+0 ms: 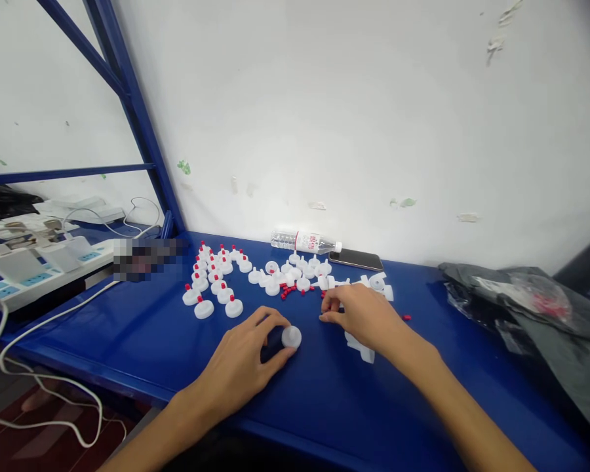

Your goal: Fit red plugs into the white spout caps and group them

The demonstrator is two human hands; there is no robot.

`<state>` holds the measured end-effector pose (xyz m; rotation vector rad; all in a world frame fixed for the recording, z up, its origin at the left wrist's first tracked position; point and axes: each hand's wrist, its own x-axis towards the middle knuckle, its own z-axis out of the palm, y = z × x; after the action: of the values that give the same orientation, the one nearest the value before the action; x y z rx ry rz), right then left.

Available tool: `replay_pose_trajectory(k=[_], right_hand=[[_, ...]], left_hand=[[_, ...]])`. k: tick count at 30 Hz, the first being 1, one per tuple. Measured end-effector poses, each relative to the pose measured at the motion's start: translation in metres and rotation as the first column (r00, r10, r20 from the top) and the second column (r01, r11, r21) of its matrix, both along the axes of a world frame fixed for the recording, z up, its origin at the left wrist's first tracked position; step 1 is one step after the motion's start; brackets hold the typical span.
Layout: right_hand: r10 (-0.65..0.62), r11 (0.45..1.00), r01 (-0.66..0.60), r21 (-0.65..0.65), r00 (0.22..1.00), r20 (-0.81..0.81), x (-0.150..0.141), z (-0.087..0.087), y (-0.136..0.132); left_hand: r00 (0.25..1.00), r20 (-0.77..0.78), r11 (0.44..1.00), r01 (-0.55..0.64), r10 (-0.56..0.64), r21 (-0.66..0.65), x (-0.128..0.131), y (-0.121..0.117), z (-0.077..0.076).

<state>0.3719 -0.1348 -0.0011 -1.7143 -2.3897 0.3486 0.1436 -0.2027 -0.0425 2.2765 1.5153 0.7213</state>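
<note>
My left hand (pixel 248 351) grips a round white bottle cap (pixel 291 337) at its edge, between thumb and fingers, low over the blue table. To its right my right hand (pixel 356 311) is closed in a pinch; what lies between its fingertips, if anything, is too small to make out. Beyond the hands lies a heap of white nozzle caps (pixel 272 286) without red tips. Small red tips (pixel 286 290) are scattered just in front of that heap. On the left stand several white nozzle caps fitted with red tips (pixel 204 308).
A clear water bottle (pixel 307 242) lies along the wall beside a dark phone (pixel 356 259). White parts (pixel 361 347) lie partly under my right wrist, with a lone red tip (pixel 406 317) nearby. Grey plastic bags (pixel 531 314) occupy the right; a power strip (pixel 49 275) with cables is left.
</note>
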Motion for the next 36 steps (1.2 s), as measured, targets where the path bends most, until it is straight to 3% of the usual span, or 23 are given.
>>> replay_pose_trajectory(k=[5,8,14,17,21,31,36], right_hand=[[0.035,0.998,-0.038,0.054,0.998,0.046,-0.003,-0.004,-0.001],[0.078,0.99,-0.066,0.124,0.993,-0.091,-0.004,-0.001,-0.003],[0.245,0.969,-0.214,0.12,0.834,-0.494,-0.014,0.009,-0.013],[0.322,0.947,-0.263,0.186,0.768,-0.553,-0.021,0.008,-0.018],[0.393,0.919,-0.313,0.238,0.737,-0.55,-0.028,0.001,-0.022],[0.404,0.914,-0.333,0.231,0.706,-0.581,-0.032,-0.007,-0.022],[0.329,0.94,-0.303,0.156,0.688,-0.647,-0.036,-0.008,-0.024]], left_hand=[[0.989,0.105,0.995,-0.103,0.1,0.018,0.0,-0.001,0.001],[0.983,0.146,0.993,-0.118,0.115,0.016,0.0,0.0,0.001],[0.98,0.167,0.992,-0.119,0.112,0.033,0.0,0.001,0.002],[0.981,0.175,0.995,-0.088,0.079,0.045,0.0,0.001,0.002],[0.982,0.181,0.996,-0.067,0.056,0.054,-0.001,0.0,0.001],[0.984,0.175,0.995,-0.06,0.046,0.076,-0.002,-0.001,-0.001],[0.985,0.166,0.993,-0.072,0.056,0.093,-0.003,-0.003,-0.003]])
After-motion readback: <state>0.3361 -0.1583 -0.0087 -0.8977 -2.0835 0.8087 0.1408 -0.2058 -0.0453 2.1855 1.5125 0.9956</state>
